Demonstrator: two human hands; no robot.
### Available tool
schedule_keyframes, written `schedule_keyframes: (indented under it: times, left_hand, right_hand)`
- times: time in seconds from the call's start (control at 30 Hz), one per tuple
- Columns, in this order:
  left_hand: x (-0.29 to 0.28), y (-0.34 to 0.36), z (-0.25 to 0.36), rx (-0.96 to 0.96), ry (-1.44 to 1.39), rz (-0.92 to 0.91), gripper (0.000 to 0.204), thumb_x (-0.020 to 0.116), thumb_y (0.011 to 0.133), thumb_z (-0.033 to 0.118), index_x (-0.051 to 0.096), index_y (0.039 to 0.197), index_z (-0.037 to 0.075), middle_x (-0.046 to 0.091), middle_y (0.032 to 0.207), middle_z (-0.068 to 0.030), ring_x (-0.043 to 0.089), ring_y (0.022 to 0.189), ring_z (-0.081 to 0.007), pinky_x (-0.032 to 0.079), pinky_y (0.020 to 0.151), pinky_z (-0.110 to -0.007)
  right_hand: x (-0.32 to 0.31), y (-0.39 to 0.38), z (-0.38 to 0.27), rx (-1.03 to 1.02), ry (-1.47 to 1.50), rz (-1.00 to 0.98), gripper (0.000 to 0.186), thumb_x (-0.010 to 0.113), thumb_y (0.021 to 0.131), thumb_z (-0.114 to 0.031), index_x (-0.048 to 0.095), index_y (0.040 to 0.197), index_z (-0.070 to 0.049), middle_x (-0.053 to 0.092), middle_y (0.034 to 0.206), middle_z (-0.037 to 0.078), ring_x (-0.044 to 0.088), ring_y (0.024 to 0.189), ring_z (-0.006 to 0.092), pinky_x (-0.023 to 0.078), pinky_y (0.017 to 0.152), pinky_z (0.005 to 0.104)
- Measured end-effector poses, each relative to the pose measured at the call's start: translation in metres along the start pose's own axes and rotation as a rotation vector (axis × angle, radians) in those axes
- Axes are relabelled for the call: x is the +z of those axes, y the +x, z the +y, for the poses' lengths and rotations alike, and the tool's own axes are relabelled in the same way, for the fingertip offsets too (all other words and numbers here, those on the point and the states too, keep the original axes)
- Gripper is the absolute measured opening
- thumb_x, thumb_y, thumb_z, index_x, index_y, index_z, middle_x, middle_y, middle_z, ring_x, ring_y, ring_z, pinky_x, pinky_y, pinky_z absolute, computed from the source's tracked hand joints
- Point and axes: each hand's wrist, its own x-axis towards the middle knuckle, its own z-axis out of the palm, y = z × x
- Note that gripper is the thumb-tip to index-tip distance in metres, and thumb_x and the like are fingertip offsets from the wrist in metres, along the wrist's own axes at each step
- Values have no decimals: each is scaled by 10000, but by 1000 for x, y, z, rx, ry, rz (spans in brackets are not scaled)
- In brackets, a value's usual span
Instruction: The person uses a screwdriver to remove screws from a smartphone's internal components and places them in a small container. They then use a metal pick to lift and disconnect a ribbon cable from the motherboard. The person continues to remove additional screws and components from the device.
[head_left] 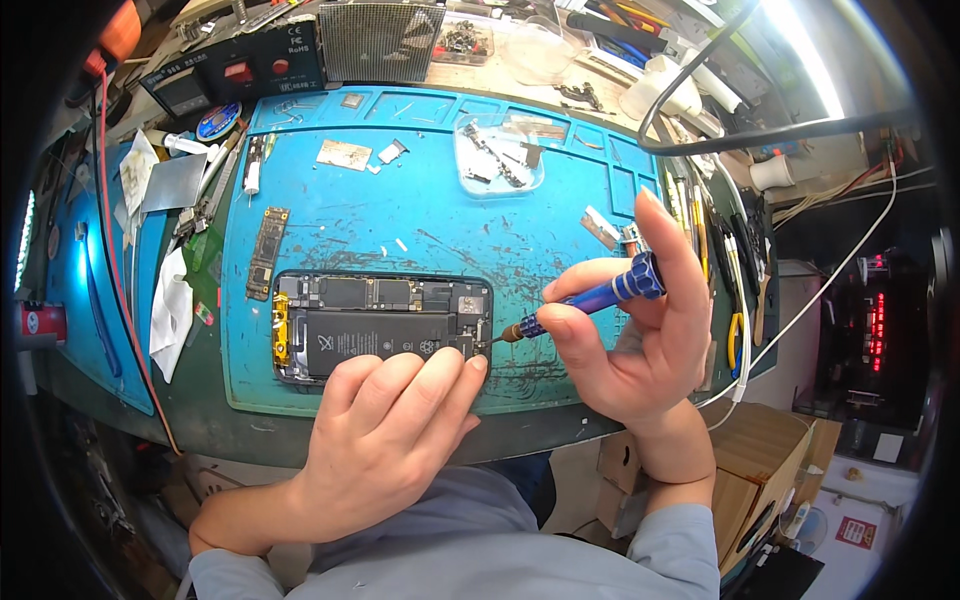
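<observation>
Screwdriver (605,293) in right hand (645,350) | left hand (385,430) touching opened phone (380,328)

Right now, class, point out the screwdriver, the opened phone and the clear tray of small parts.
Screwdriver (603,296): head view, on the blue handle.
Opened phone (380,328): head view, on the dark middle of its exposed inside.
Clear tray (505,191): head view, on its lower wall.
</observation>
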Motion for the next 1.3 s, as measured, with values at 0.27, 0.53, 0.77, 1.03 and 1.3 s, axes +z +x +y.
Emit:
schedule_keyframes:
  times: [0.27, 0.53, 0.77, 1.03, 1.3]
  left_hand:
    - [0, 0, -1, 11, 19, -5, 535, 831, 771, 200, 729, 1271, 38, 606, 1291, -73, 556, 1092, -248, 457, 916, -431]
    - [2, -1, -1, 14, 25, 8, 533, 831, 772, 208, 732, 1269, 45, 606, 1293, -67, 552, 1098, -243, 455, 918, -429]
    - [2, -2, -1, 11, 27, 7, 534, 832, 771, 210, 734, 1270, 48, 603, 1296, -66, 549, 1104, -242, 455, 920, -430]
    - [-1, -1, -1, 10, 32, -10, 552, 830, 766, 204, 732, 1284, 41, 620, 1349, -65, 544, 1110, -237, 450, 932, -418]
    - [-2, 0, 0, 2, 29, -21, 555, 824, 765, 194, 731, 1290, 38, 623, 1382, -63, 538, 1115, -233, 446, 936, -410]
  right_hand:
    - [6, 0, -1, 43, 65, 69, 724, 858, 898, -60, 452, 1441, 195, 613, 1394, 340, 755, 832, 196, 639, 725, 301]
    - [3, 0, 2, -1, 5, -17, 908, 843, 915, -73, 262, 1573, 159, 542, 1497, 251, 757, 874, 196, 601, 768, 257]
    - [8, 1, 1, 27, 47, 75, 712, 865, 891, -67, 474, 1425, 196, 623, 1388, 338, 756, 805, 189, 637, 701, 293]
    - [-3, 5, -6, 30, -87, -70, 909, 850, 919, -112, 277, 1577, 144, 758, 993, 137, 741, 827, 148, 514, 927, 239]
    - [-2, 2, -6, 57, -50, -55, 910, 849, 916, -95, 271, 1578, 141, 734, 1104, 163, 745, 855, 156, 519, 922, 249]
